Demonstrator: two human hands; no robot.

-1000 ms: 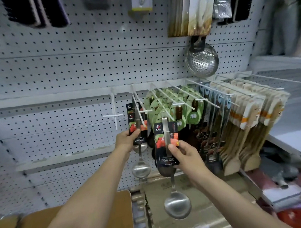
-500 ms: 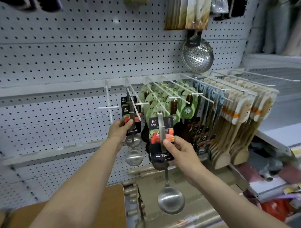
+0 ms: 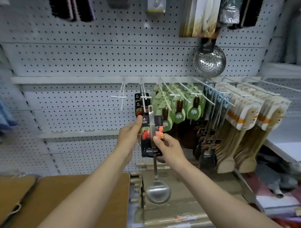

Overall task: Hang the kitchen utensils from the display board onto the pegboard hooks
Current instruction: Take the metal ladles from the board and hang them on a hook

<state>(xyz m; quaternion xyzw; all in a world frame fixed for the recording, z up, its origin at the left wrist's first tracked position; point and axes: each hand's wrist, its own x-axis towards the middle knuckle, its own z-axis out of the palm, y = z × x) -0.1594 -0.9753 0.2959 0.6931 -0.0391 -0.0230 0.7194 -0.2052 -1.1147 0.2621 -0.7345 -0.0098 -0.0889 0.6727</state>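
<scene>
Head view: two forearms reach up from 6 o'clock. Right hand (image 3: 168,149) pinches the black card of a steel ladle (image 3: 155,175), thumb on the card's front; the bowl hangs below, over brown rolled goods (image 3: 171,217). Left hand (image 3: 130,135), at 9 o'clock of the card, has its grip curled on the card's left edge. Behind, at 12 o'clock, a white hook (image 3: 143,98) carries more carded ladles (image 3: 140,105). Green-carded utensils (image 3: 179,110) and wooden spatulas (image 3: 250,124) hang toward 3 o'clock. Pegboard (image 3: 88,52) bears a skimmer (image 3: 209,62).
</scene>
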